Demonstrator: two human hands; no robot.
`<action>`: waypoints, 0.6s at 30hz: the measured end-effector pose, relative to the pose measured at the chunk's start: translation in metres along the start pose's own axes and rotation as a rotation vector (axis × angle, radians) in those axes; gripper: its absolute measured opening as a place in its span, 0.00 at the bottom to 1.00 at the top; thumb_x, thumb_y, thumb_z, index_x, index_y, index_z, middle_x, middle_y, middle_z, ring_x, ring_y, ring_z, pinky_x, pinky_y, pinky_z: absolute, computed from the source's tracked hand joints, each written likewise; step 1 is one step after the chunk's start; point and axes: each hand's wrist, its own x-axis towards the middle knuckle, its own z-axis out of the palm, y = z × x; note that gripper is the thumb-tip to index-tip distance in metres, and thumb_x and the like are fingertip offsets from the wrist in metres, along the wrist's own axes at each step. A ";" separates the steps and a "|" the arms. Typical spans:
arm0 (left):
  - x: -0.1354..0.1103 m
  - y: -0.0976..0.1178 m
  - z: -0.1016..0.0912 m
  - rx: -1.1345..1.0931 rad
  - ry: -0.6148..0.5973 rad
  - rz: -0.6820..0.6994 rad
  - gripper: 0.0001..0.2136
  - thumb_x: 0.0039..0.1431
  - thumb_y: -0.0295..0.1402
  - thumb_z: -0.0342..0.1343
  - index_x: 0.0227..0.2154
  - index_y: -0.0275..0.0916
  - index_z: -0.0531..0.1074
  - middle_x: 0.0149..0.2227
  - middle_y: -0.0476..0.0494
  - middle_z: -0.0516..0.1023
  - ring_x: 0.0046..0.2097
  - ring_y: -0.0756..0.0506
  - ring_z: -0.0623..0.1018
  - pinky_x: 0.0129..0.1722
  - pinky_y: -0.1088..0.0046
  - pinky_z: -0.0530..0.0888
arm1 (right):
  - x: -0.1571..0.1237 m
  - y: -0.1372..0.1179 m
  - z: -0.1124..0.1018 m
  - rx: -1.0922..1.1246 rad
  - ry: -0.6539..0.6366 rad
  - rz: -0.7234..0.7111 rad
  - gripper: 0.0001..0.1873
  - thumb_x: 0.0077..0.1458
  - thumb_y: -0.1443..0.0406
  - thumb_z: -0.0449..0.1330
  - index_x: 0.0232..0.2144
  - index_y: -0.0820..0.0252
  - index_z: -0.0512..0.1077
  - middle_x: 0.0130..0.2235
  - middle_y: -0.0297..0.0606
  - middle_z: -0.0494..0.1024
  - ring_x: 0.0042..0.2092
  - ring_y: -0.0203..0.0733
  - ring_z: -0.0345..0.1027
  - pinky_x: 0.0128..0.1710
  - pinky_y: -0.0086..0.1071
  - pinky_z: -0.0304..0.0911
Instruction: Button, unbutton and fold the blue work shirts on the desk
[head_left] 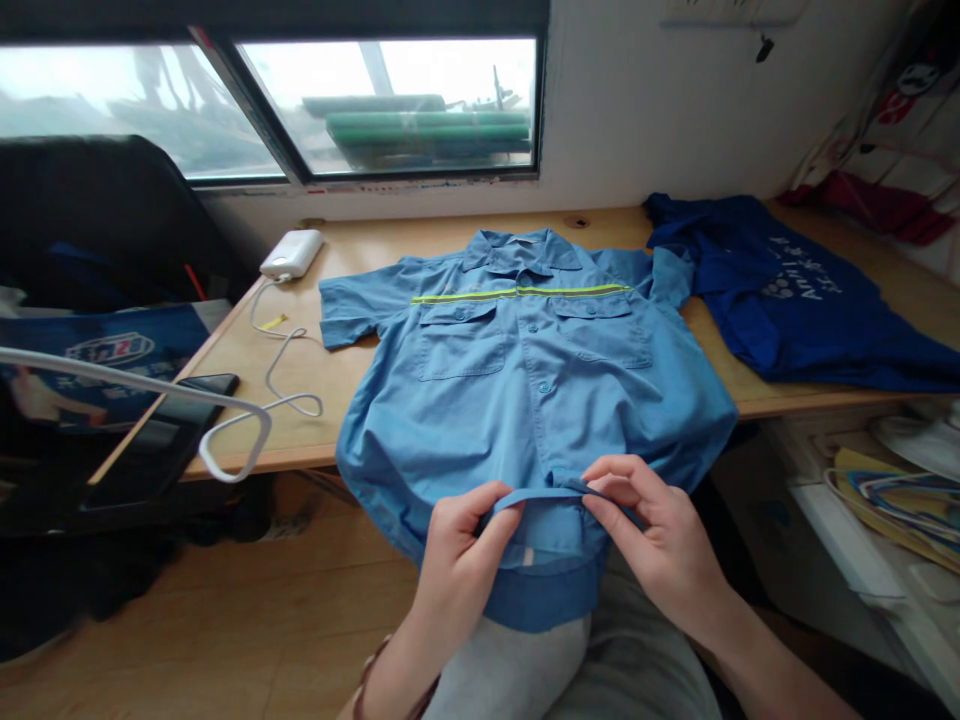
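Left hand (469,540) and right hand (652,530) each pinch the hem (541,494) of the work shirt (465,400), spread over the wooden desk's (300,447) edge. 2 placket buttons (544,387) look fastened; the hem isn't yet flat.

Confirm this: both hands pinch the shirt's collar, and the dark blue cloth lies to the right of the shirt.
Not the collar: the head view shows the left hand and right hand pinching the hem of the shirt. The dark blue cloth does lie to its right.
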 end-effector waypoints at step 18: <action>0.016 -0.001 -0.014 0.067 -0.045 0.131 0.11 0.49 0.34 0.54 0.15 0.37 0.71 0.16 0.49 0.64 0.23 0.50 0.65 0.25 0.77 0.63 | 0.018 -0.003 -0.010 -0.138 -0.147 -0.144 0.16 0.45 0.69 0.60 0.39 0.56 0.67 0.33 0.34 0.73 0.34 0.36 0.67 0.34 0.26 0.63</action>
